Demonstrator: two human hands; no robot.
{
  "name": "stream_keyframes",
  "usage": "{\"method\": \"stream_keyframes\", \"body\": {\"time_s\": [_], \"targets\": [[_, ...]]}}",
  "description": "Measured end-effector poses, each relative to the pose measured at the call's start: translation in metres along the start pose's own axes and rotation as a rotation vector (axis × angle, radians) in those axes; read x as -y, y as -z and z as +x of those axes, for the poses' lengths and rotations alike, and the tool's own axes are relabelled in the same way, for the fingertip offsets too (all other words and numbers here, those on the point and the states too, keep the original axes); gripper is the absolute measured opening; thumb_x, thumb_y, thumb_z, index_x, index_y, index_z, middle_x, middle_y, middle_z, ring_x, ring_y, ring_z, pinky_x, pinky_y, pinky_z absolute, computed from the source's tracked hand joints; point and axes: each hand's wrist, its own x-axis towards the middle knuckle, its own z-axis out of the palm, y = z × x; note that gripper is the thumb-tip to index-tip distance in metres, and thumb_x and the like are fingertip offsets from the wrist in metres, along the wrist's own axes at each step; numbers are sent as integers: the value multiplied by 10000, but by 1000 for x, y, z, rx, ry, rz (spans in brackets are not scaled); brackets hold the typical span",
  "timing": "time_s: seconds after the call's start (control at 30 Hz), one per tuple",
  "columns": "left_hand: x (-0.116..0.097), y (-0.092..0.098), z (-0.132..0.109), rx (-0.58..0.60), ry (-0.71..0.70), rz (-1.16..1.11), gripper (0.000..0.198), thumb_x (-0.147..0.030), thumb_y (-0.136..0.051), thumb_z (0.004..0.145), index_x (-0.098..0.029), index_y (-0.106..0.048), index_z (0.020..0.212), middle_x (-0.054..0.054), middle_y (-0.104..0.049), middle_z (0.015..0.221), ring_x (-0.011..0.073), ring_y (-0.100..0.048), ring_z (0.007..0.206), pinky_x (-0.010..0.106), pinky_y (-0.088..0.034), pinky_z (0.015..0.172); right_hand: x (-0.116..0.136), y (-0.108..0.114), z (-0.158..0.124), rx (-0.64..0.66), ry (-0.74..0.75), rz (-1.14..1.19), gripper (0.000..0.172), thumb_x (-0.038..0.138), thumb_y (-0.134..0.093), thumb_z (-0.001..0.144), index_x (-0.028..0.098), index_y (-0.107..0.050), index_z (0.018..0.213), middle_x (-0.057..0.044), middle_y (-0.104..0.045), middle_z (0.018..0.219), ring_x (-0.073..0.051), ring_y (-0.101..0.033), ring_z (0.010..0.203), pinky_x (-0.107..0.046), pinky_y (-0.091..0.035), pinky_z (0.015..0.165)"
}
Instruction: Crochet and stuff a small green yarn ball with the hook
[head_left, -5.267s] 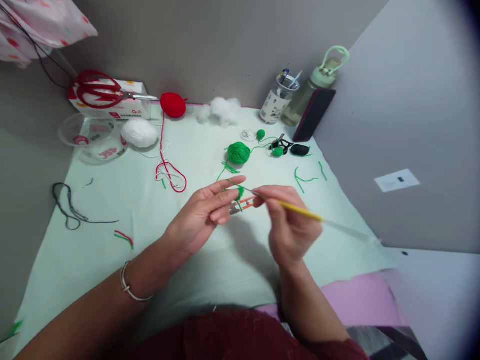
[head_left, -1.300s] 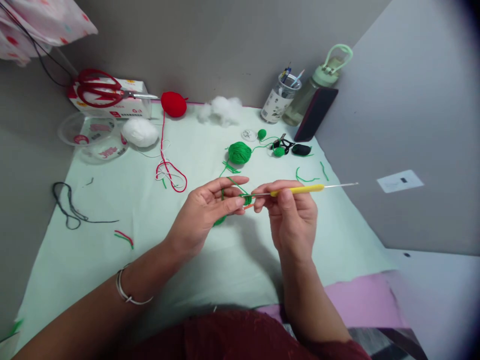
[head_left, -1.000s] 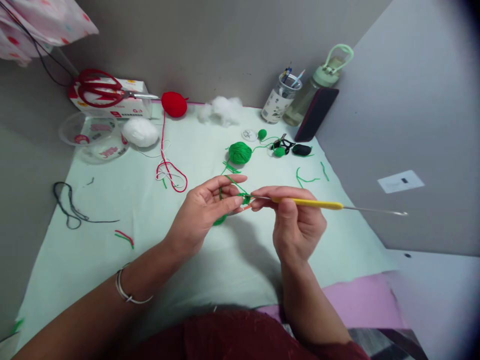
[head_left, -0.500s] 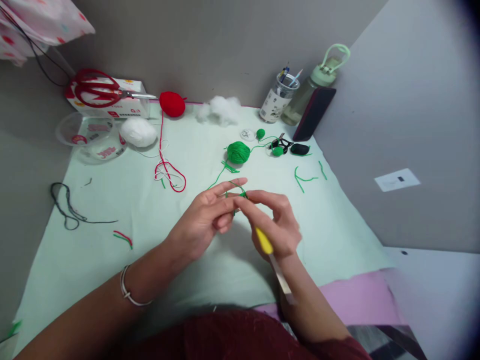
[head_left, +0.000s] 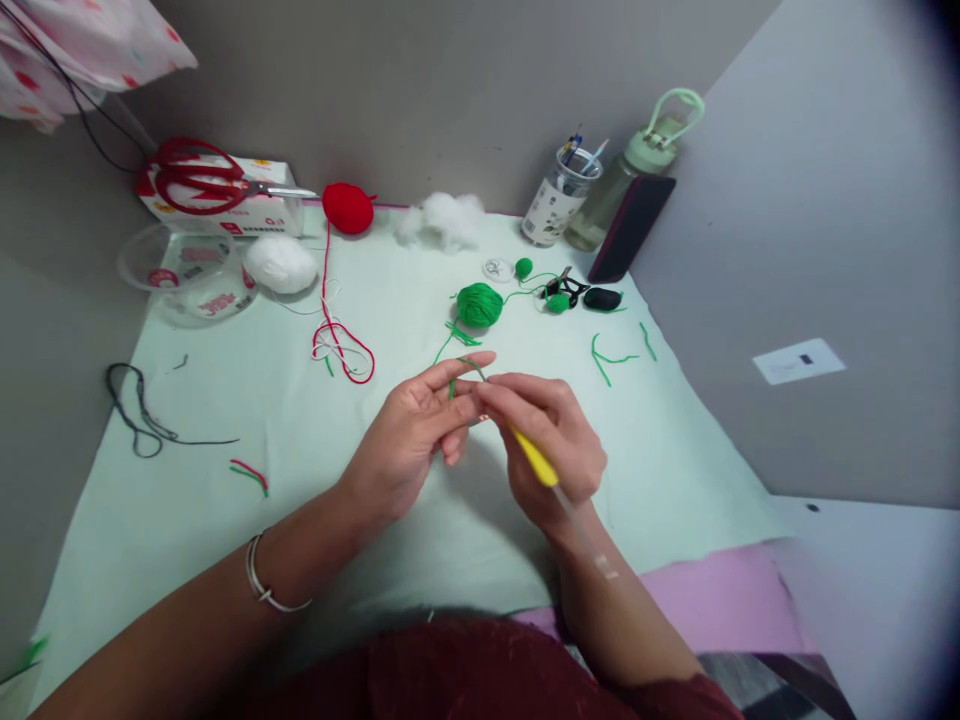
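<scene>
My right hand [head_left: 551, 445] is closed round a crochet hook [head_left: 536, 458] with a yellow grip and a pale, see-through end. The hook's tip meets the fingers of my left hand [head_left: 420, 425]. Green yarn [head_left: 452, 388] runs over the raised left index finger and between the fingers, while the left thumb and lower fingers pinch. Whatever crocheted piece sits in that pinch is mostly hidden. From there the strand leads back to a green yarn ball [head_left: 479, 305] just beyond my hands.
Behind are a red yarn ball [head_left: 348, 208], a white yarn ball [head_left: 281, 264], white stuffing [head_left: 444, 220] and red-handled scissors [head_left: 201, 178] on a box. A pen cup [head_left: 561, 197], bottle [head_left: 622, 185] and phone [head_left: 632, 229] stand back right. Green yarn scraps [head_left: 609, 357] lie right.
The hook has turned slightly in my right hand, its free end swinging right. The green bit seen between my fingertips is now less visible. My left hand stays nearly in place.
</scene>
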Motion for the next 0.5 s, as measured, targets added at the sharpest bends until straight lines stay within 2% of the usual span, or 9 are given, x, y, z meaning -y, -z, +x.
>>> {"method": "stream_keyframes", "body": {"time_s": [0.07,0.13,0.2,0.27,0.33,0.4,0.5], "targets": [[-2,2,2,22,45,-72,323,-207,-877,818,-153,-831,1134,-72,-516,663,0,-310,462,146,-298,431,-3,3,1,-12,26,-27,349,87,-706,975,300,-791,1239,-63,-815,1120,-204,-780,978,-350,-667,783],[-5,3,3,8,45,-112,258,-204,-871,823,-137,-843,1070,-67,-524,695,-12,-295,469,135,-289,433,-5,6,5,-78,-95,128,256,125,-669,1011,273,-809,1165,-46,-811,1014,-176,-764,845,-332,-653,716],[-6,3,3,-15,14,-84,235,-197,-872,820,-155,-848,1049,-63,-542,694,-3,-375,492,133,-335,470,-7,8,9,-126,-261,345,196,202,-635,1046,264,-817,1085,-27,-785,922,-152,-725,719,-316,-627,632],[-5,2,2,-10,-22,-7,237,-204,-873,821,-183,-848,1056,-40,-618,727,34,-525,577,158,-444,577,-7,8,12,-97,-356,480,174,271,-647,1047,258,-820,1033,-30,-782,924,-153,-716,707,-312,-615,604],[-3,1,1,18,-56,48,257,-214,-878,821,-204,-841,1075,-8,-708,818,87,-645,713,217,-527,735,-5,6,13,-36,-371,496,152,289,-677,1028,253,-825,1020,-46,-801,975,-173,-736,779,-328,-632,647],[-1,0,1,39,-60,58,283,-223,-881,819,-210,-828,1097,9,-754,886,123,-696,799,275,-551,845,-3,5,12,-16,-354,457,141,280,-695,1015,254,-832,1024,-55,-812,1007,-183,-743,822,-331,-641,668],[-2,-1,-1,12,-27,41,350,-204,-876,821,-214,-800,1163,2,-765,885,141,-725,837,308,-553,890,-1,5,11,-22,-352,437,147,292,-687,1019,261,-830,1030,-47,-800,991,-168,-731,779,-320,-641,642]]}}
